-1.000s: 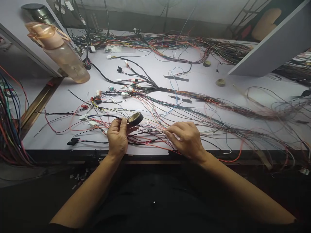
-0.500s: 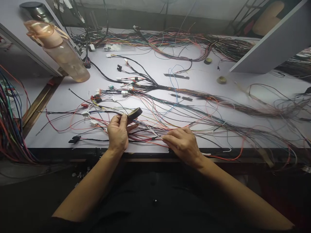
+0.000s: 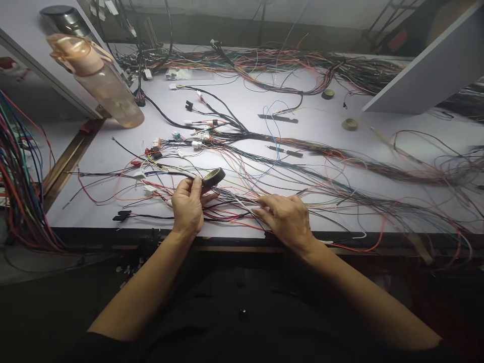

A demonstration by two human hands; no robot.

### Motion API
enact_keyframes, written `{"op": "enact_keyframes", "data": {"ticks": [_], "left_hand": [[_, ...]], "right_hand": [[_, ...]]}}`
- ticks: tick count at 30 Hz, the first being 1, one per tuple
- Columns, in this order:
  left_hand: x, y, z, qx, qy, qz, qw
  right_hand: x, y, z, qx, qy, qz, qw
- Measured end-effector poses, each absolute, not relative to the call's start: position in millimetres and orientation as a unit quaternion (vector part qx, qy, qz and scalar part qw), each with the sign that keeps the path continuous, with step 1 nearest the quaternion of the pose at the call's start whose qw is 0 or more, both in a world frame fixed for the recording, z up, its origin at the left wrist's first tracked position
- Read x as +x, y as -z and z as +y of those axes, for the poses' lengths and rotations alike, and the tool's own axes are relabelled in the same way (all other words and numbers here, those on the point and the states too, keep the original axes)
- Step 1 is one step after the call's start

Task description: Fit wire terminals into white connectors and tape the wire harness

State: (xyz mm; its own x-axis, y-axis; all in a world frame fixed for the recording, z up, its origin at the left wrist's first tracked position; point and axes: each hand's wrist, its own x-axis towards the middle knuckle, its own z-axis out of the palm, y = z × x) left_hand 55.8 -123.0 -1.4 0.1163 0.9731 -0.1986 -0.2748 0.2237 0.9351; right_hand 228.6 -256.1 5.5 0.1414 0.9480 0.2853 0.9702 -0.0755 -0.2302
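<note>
My left hand [image 3: 187, 206] is closed around a roll of black tape [image 3: 213, 177], thumb and fingers holding it just above the wires near the table's front edge. My right hand [image 3: 285, 218] rests on a bunch of thin coloured wires [image 3: 242, 206], its fingers pinched together on them a little to the right of the tape. The wires run between both hands and spread out over the white table [image 3: 94, 156].
A long wire harness [image 3: 340, 154] with white connectors [image 3: 196, 144] crosses the table. Two small tape rolls [image 3: 350, 124] lie at the back right. A clear pink bottle [image 3: 99, 80] leans at the back left. Coloured cables [image 3: 18, 181] hang at the left edge. A grey panel [image 3: 427, 65] stands at the right.
My right hand slid a little left along the wires and pinched them. My left hand kept the tape roll and barely shifted. The view moved slightly.
</note>
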Motion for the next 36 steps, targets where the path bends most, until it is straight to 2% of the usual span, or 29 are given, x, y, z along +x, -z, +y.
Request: {"op": "enact_keyframes", "data": {"ticks": [5,10,12,17,22,26,33,36], "left_hand": [[53,3,-124,0.396,-0.484,0.449,0.638],[50,3,-126,0.39,-0.487,0.448,0.64],[50,2,-127,0.39,-0.486,0.449,0.64],[46,5,-131,0.405,-0.493,0.45,0.625],[39,4,-135,0.442,-0.496,0.437,0.606],[34,0,-142,0.474,-0.498,0.434,0.582],[30,11,-142,0.449,-0.514,0.435,0.588],[31,15,-140,0.446,-0.517,0.431,0.59]], "right_hand": [[228,-6,-251,-0.716,0.026,-0.674,0.178],[235,-6,-262,-0.657,0.025,-0.695,0.292],[237,-5,-269,-0.647,0.014,-0.695,0.314],[236,-5,-278,-0.649,-0.028,-0.706,0.282],[226,-6,-269,-0.663,-0.017,-0.699,0.265],[221,-3,-263,-0.623,-0.031,-0.744,0.24],[221,-2,-255,-0.612,-0.025,-0.736,0.289],[221,-4,-243,-0.621,-0.005,-0.734,0.277]]}}
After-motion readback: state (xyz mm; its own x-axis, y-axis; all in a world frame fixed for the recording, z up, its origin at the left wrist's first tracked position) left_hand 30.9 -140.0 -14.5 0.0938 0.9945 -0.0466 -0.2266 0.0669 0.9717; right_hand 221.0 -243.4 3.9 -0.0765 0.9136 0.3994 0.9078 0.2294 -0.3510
